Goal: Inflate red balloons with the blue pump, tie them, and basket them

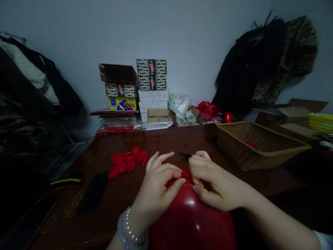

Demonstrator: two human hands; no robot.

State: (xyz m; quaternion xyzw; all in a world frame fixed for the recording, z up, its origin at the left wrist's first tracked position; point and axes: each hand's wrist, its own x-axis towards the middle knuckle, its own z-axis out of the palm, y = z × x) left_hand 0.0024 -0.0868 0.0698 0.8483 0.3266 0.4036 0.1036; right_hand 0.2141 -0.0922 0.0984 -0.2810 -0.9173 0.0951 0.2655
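A large, shiny red balloon [194, 222] fills the bottom centre, its top end between my two hands. My left hand [160, 184], with a beaded bracelet at the wrist, pinches the balloon's neck between thumb and index finger while its other fingers stretch out. From the right, my right hand [212, 178] has curled fingers closed at the same neck. A thin pale band runs across the neck between the fingertips. Just beyond my right hand lies a small black tool [184, 155], partly hidden by it. Deflated red balloons [127, 161] lie in a pile to the left.
A wicker basket [262, 149] holding something red stands at the right. Left on the table [161, 140] are a dark phone [93, 192], yellow rubber bands [74, 205] and a yellow-edged tool [66, 181]. Stacked boxes [153, 99] stand behind the table.
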